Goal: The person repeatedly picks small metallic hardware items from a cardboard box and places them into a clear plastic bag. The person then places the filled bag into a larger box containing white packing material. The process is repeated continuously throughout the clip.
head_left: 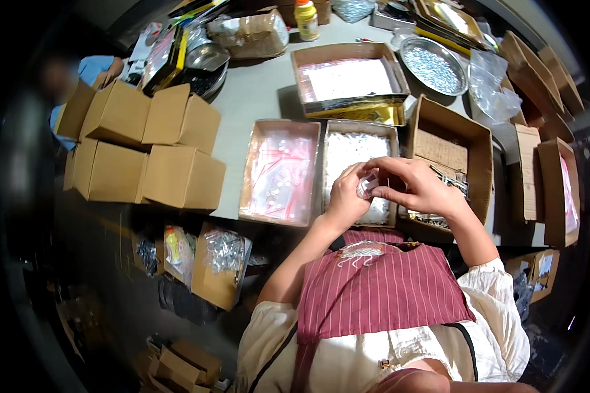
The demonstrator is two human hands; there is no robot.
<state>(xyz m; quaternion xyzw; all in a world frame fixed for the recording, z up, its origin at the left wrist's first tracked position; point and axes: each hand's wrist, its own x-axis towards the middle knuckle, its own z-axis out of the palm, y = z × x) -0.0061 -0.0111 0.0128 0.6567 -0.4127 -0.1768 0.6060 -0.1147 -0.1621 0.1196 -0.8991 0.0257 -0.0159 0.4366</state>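
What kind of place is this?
Likely a small-parts packing workshop, judging by the metal bowl of small shiny pieces, the shallow box of clear, pink-edged bags, and the open cardboard cartons at the table's left.

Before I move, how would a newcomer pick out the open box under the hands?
At the near edge of the pale table, find the left hand and right hand. Beneath them sits the open box, flanked on both sides. Small white pieces fill it; the left box holds pink-edged bags, and the brown carton on the right is larger.
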